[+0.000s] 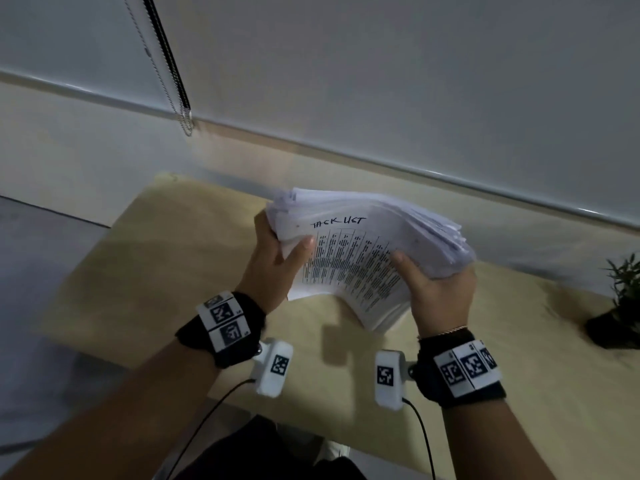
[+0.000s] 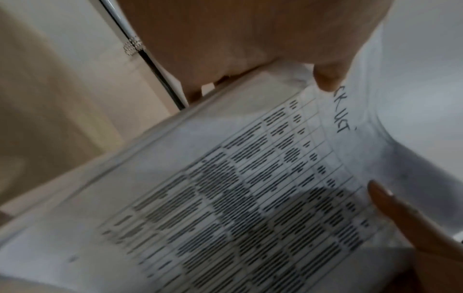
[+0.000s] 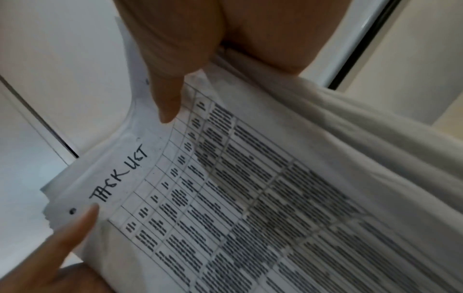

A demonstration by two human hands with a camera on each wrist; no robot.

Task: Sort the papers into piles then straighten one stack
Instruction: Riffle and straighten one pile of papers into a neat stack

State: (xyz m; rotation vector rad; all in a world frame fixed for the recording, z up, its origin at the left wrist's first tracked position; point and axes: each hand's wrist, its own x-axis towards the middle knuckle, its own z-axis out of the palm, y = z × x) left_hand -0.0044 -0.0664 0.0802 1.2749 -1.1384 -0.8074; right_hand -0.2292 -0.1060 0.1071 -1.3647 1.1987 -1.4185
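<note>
Left hand (image 1: 273, 258): it grips the stack's left short edge, thumb pressed on the top sheet near the handwritten heading, fingers curled round underneath.
Stack of papers (image 1: 363, 258): one thick wad, held up in the air above the table (image 1: 156, 271), between both hands and well clear of the wood. It is bowed upward in the middle, and the sheet edges fan out unevenly at the far right.
Top sheet (image 3: 225, 198): a printed table with a pen heading; the heading end sits at the person's left and far side.
Long axis: it runs roughly left to right across the body, tilted so the left end is farther away and the right end nearer.
Right hand (image 1: 440, 289): it clamps the right short edge, thumb on top over the printed rows, fingers wrapped beneath.
Potted plant (image 1: 620, 299): it stands on the table's right edge, well apart from the papers.
Step in hand: no piles lie on the table, so I judge the sorting has not yet begun and this is the whole bundle.
Next move: probably lower the wad to the wood, free one hand, and peel sheets off the top into separate piles. The sagging, fanned edges need a firm hold or sheets could slip out.
</note>
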